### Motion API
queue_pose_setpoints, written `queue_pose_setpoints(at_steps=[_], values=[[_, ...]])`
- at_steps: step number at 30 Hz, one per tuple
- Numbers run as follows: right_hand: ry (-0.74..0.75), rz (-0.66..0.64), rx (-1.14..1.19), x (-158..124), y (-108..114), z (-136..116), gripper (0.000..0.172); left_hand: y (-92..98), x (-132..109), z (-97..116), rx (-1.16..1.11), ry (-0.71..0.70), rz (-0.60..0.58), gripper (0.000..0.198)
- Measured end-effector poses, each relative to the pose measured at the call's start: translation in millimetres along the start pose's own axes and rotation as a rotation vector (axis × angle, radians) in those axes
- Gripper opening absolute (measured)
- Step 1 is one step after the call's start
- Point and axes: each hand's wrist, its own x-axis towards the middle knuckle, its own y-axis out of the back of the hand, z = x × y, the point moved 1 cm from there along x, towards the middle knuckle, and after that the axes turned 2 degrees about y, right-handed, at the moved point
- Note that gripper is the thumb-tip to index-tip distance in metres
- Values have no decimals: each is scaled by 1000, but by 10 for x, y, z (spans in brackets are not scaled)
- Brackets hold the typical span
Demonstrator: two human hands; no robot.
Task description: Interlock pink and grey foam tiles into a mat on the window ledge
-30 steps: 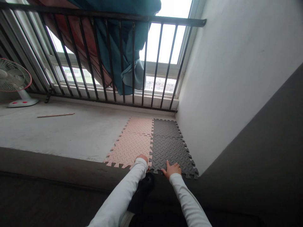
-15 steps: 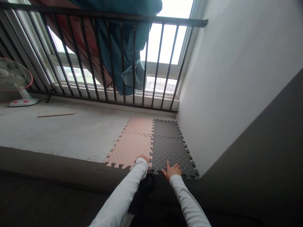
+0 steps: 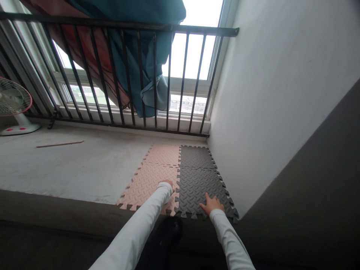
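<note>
Interlocking foam floor tiles lie in the corner by the white wall: pink tiles [image 3: 146, 183] on the left, dark grey tiles [image 3: 197, 183] on the right, joined by toothed edges. My left hand [image 3: 165, 184] rests on the near pink tile beside the seam; the white sleeve covers most of it and its fingers are hidden. My right hand [image 3: 211, 204] lies flat on the near grey tile close to its front edge, fingers spread and holding nothing.
A black metal railing [image 3: 118, 26] runs before the window, with teal and red cloth [image 3: 135, 67] hanging over it. A white fan [image 3: 14, 108] stands far left and a thin wooden stick [image 3: 59, 143] lies on the concrete floor. A white wall [image 3: 281, 93] closes the right side.
My left hand has slid a little further onto the pink tile and my right hand has shifted slightly right along the grey tile. The view has turned a bit to the right.
</note>
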Motion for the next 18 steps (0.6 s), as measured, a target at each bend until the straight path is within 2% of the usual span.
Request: queue_pose_setpoints(at_steps=[3,7,10,13,18], values=[[-94,-5,-46,132,39,219,72,40,283,-36,8,9,49,55],[-38,-104,-106,236,35,316,71,-37,677,92,-45,-28,88,59],[-9,-163,-108,273,32,295,75,-146,921,213,-84,8,100,58],[-7,-167,-118,291,18,274,77,-197,1085,259,-80,2,101,54],[-40,-145,-137,274,-1,269,75,-98,1196,175,-59,-83,65,43]])
